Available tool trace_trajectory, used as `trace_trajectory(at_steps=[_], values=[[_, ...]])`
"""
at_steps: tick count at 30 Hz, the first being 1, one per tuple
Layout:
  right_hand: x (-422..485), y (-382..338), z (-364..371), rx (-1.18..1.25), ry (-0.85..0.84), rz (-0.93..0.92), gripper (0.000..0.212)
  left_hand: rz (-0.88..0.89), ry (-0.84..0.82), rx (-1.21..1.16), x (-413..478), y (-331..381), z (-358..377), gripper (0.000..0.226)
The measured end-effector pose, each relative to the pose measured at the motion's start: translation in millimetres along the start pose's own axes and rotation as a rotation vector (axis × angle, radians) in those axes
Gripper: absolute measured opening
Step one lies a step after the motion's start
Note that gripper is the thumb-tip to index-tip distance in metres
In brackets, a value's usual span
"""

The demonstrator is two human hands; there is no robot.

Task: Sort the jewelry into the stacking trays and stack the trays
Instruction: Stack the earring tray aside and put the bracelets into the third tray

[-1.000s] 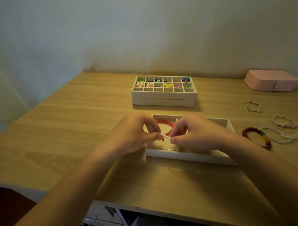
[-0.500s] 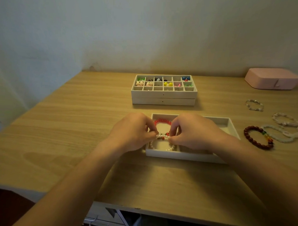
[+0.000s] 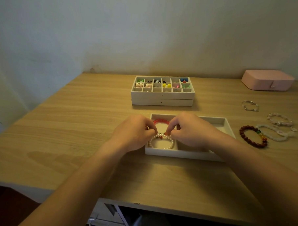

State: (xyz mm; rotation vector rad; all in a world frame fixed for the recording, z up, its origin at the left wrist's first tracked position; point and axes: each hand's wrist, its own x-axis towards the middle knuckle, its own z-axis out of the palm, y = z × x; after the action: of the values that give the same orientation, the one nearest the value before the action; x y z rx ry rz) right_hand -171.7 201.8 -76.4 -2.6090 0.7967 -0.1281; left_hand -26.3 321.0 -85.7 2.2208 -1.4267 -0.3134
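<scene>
A white pearl bracelet (image 3: pixel 161 144) with small red charms lies in the near-left compartment of the open cream tray (image 3: pixel 185 154). My left hand (image 3: pixel 133 132) and my right hand (image 3: pixel 190 131) each pinch its far side with thumb and forefinger. A red bead bracelet (image 3: pixel 160 121) sits in the compartment behind it. Two stacked trays (image 3: pixel 161 99) stand farther back, the top one with small coloured earrings in its cells. Loose on the table at the right lie a dark red bead bracelet (image 3: pixel 252 137) and three clear crystal bracelets (image 3: pixel 273 132).
A closed pink jewelry box (image 3: pixel 267 79) sits at the back right by the wall. The wooden table's front edge (image 3: pixel 107 199) runs close to me, with a drawer unit below it. The wall borders the table at the back and left.
The pearl bracelet has come down from above the tray into the near-left compartment, both hands lowering with it. The view has shifted slightly.
</scene>
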Motion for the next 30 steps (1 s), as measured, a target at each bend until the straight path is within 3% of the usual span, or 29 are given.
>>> trace_trajectory(at_steps=[14,20,27,30], values=[[-7,-1,-5,0.097,0.051,0.001,0.027,0.011,0.056,-0.074,-6,5,0,0.020],[-22,10,-23,0.126,0.028,-0.017,0.030,-0.014,0.118,0.024,-4,21,-5,0.019],[-56,78,-54,0.106,0.302,0.154,0.009,0.071,0.187,-0.103,7,77,8,0.019],[-72,116,-65,0.025,0.302,0.292,0.007,0.155,0.148,-0.088,12,113,27,0.021]])
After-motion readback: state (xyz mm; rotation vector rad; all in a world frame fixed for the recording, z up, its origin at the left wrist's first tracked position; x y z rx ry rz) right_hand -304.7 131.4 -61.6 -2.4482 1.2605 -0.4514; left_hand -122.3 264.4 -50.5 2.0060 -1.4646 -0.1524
